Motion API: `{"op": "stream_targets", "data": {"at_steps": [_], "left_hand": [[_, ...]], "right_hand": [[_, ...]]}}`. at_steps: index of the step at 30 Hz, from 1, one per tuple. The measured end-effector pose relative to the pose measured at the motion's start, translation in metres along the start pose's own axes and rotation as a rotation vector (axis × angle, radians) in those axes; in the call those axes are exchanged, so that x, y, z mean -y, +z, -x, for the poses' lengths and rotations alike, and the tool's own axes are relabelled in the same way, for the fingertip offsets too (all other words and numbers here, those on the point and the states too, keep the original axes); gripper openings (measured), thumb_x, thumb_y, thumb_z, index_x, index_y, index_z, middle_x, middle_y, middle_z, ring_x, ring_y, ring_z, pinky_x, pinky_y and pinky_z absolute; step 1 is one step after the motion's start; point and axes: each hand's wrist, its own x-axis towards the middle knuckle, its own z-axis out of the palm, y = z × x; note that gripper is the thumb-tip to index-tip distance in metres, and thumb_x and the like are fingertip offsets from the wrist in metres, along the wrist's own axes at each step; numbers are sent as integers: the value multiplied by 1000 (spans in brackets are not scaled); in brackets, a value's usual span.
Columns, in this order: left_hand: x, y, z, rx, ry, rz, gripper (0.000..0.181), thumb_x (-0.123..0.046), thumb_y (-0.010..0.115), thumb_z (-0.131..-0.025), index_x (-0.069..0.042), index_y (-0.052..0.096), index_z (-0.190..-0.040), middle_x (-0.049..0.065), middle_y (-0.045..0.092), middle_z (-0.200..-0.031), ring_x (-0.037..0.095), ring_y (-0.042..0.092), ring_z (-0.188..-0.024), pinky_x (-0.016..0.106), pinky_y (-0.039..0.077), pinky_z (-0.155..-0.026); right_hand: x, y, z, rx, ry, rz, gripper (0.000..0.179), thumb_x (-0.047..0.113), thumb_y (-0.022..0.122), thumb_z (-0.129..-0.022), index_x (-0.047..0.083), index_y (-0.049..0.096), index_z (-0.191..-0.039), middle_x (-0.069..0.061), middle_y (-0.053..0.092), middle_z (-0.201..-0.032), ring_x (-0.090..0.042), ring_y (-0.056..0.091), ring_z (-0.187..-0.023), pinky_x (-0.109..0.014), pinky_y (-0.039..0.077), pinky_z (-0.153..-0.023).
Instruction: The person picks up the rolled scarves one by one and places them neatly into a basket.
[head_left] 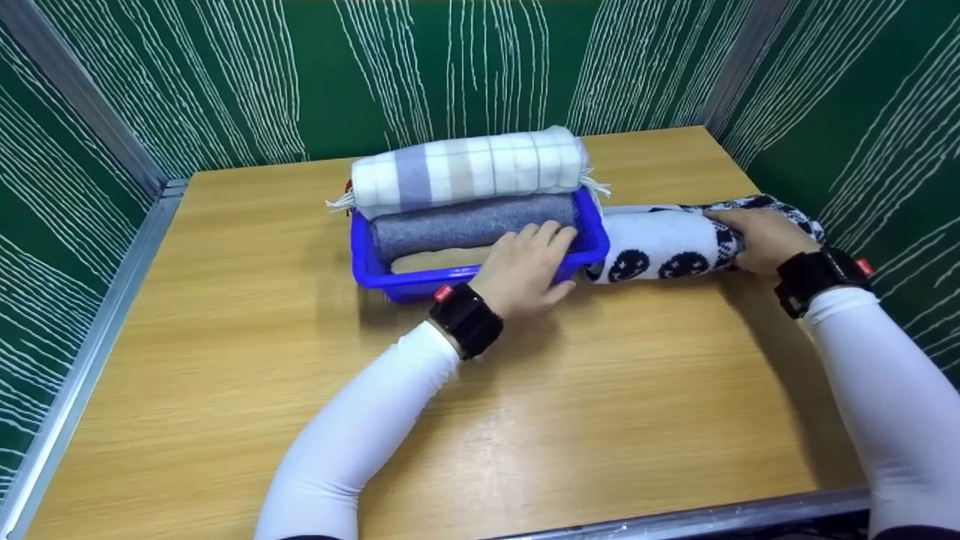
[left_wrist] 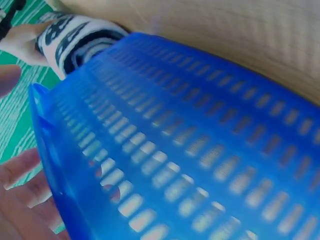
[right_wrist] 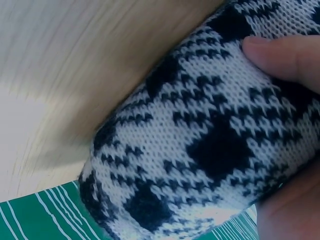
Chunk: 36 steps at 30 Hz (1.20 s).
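A blue plastic basket [head_left: 367,274] with slotted walls holds a grey rolled cloth [head_left: 465,223] and a beige roll [head_left: 439,260]. My left hand [head_left: 525,274] hooks its fingers over the basket's front right rim, thumb outside; fingertips show through the slots in the left wrist view. To the right of the basket lies a rolled black-and-white knitted scarf [head_left: 660,232] with smiley faces. My right hand [head_left: 772,238] grips the scarf near its right part, thumb [right_wrist: 280,55] on the near side. The scarf's left end meets the basket's right side in the head view.
A white plaid scarf roll [head_left: 480,169] with fringed ends lies along the basket's back edge. Green panels with white streaks [head_left: 495,67] enclose the wooden table [head_left: 247,360] at the back and sides. A metal edge [head_left: 690,517] runs along the front.
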Motion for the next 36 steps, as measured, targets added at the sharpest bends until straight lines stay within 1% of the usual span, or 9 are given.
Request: {"op": "stream_targets", "data": {"at_steps": [4,8,10,12,17,22,26,30,36], "left_hand": [[-9,0,-8,-22,29,-1,73,-53,70,-102,-10,48,-158,10,59,-151,30,61,-139,45,53,-116],[-18,-1,-16,-45,57,-8,74,-52,73,-100,-9,50,-156,10,58,-151,29,59,-141,43,49,-121],[-24,-1,-20,-52,76,-16,75,-52,74,-99,-9,50,-155,10,58,-151,30,58,-142,43,48,-122],[-30,-1,-24,-51,93,-31,76,-54,73,-99,-9,49,-156,11,57,-152,30,56,-143,43,47,-123],[-45,-2,-34,-15,123,-70,81,-58,68,-102,-9,44,-161,12,52,-159,31,51,-149,43,41,-128],[-59,1,-42,9,152,-78,82,-56,68,-102,-7,42,-163,11,51,-162,30,48,-152,41,36,-131],[-69,5,-48,12,172,-62,82,-53,71,-101,-6,43,-162,12,52,-161,31,49,-152,41,35,-132],[-78,9,-52,25,194,-63,79,-50,72,-101,-7,44,-161,11,53,-160,31,48,-154,41,34,-133],[-88,16,-56,72,214,-94,77,-45,70,-102,-7,42,-163,12,50,-163,33,44,-157,42,34,-133]], "right_hand": [[1,-2,1,11,9,-5,89,-15,69,-77,4,47,-161,-39,48,-156,-67,41,-141,-81,29,-119],[1,-3,3,32,32,-9,91,-16,69,-78,6,45,-163,-40,46,-158,-67,39,-142,-82,27,-119],[0,-3,4,28,22,-5,91,-16,69,-78,5,46,-162,-40,47,-157,-67,40,-141,-82,29,-118],[-1,-2,5,7,-9,6,87,-15,70,-78,4,49,-160,-39,51,-154,-66,44,-140,-81,31,-118],[-2,1,7,-36,-87,31,80,-14,70,-78,0,55,-155,-37,57,-151,-63,49,-138,-77,34,-118],[0,2,8,-25,-80,20,82,-17,68,-76,2,55,-155,-37,57,-151,-63,48,-139,-78,34,-119],[3,1,10,-10,-64,17,85,-19,67,-75,2,54,-156,-38,55,-151,-64,48,-139,-78,34,-118],[6,1,12,11,-48,26,85,-21,65,-76,1,52,-157,-39,52,-153,-65,44,-141,-78,32,-120],[11,3,14,0,-76,29,84,-22,63,-76,-1,53,-156,-39,53,-152,-64,45,-141,-77,32,-120]]}}
